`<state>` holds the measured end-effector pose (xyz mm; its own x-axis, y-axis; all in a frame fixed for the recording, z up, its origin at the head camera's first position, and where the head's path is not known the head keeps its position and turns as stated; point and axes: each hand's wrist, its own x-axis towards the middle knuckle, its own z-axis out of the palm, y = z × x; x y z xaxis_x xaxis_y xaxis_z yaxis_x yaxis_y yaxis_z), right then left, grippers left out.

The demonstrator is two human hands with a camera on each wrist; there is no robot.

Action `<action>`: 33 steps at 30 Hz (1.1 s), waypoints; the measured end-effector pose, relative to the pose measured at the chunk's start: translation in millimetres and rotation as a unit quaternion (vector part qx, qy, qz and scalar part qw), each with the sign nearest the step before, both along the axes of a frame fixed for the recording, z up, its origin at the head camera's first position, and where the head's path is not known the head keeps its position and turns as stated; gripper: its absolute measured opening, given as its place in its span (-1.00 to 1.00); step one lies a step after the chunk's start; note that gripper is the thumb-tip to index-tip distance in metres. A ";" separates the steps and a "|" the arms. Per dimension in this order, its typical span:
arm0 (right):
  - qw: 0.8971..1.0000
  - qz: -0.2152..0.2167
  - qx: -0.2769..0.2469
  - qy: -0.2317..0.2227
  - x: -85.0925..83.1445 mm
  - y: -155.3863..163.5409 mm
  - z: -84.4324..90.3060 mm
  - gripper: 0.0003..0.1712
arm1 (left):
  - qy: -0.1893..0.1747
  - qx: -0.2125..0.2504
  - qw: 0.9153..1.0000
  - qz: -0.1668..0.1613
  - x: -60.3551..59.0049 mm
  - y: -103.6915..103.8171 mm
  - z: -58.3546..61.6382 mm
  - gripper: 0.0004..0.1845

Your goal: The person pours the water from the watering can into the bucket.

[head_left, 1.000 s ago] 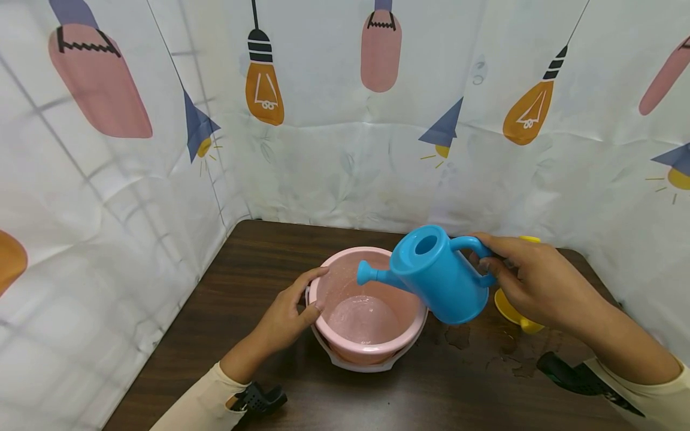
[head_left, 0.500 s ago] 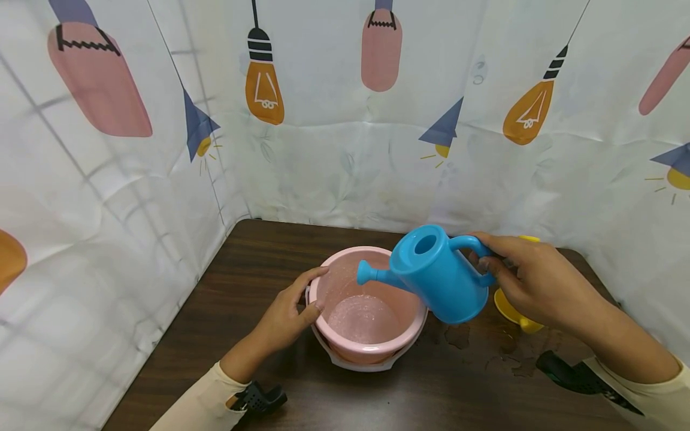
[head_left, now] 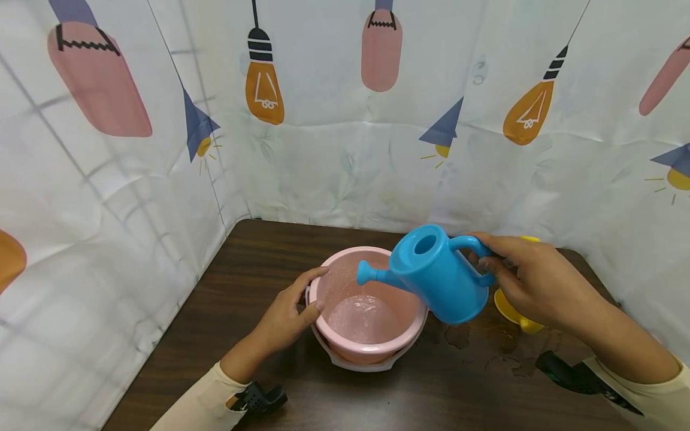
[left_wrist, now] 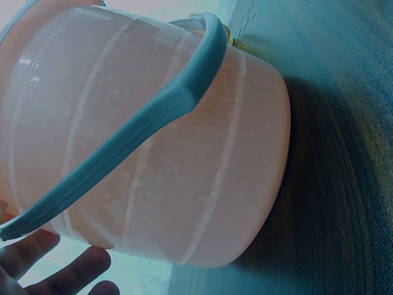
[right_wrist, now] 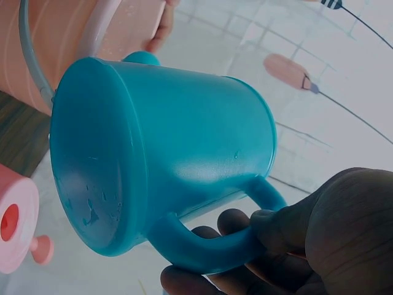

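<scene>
My right hand (head_left: 530, 275) grips the loop handle of a blue watering can (head_left: 439, 281), thumb and fingers curled round it in the right wrist view. The can tilts left, its spout (head_left: 372, 274) over the mouth of a pale pink bucket (head_left: 372, 345). Thin streams of water fall inside, and the water at the bottom is rippled. My left hand (head_left: 283, 314) rests on the bucket's left rim, thumb and index finger spread along it. Other fingers (left_wrist: 80, 270) show loosely beside the bucket wall in the left wrist view. The bucket's bail handle (left_wrist: 141, 132) hangs down.
A yellow object with a rounded rim (head_left: 509, 308) is partly hidden behind my right hand. Water spots (head_left: 458, 336) wet the dark wooden table (head_left: 259, 257). In the right wrist view a pink object (right_wrist: 18, 196) shows a round hole and a knob. Patterned cloth (head_left: 334, 167) hangs behind.
Both hands and the watering can hold nearly the same position. The ripples and the falling water in the bucket shift slightly.
</scene>
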<state>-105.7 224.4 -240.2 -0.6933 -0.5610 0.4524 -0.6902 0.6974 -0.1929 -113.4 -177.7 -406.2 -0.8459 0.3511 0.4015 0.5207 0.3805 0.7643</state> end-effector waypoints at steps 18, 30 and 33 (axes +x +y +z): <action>1.000 0.000 0.001 0.001 -0.2 1.0 -1.0 -0.42 | 0.001 -0.001 1.000 0.003 -0.2 0.1 0.0 -0.38; 1.000 -0.006 0.003 -0.010 0.7 0.7 -0.6 -0.40 | -0.001 0.002 1.000 0.004 -0.3 -0.2 -0.9 -0.37; 1.000 -0.008 0.003 -0.010 0.7 0.7 -0.6 -0.40 | -0.001 0.002 1.000 0.004 -0.3 -0.3 -0.9 -0.37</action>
<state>-105.0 225.1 -240.8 -0.7103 -0.5530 0.4356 -0.6756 0.7091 -0.2015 -113.7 -178.0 -407.1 -0.8489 0.3436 0.4017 0.5170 0.3816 0.7662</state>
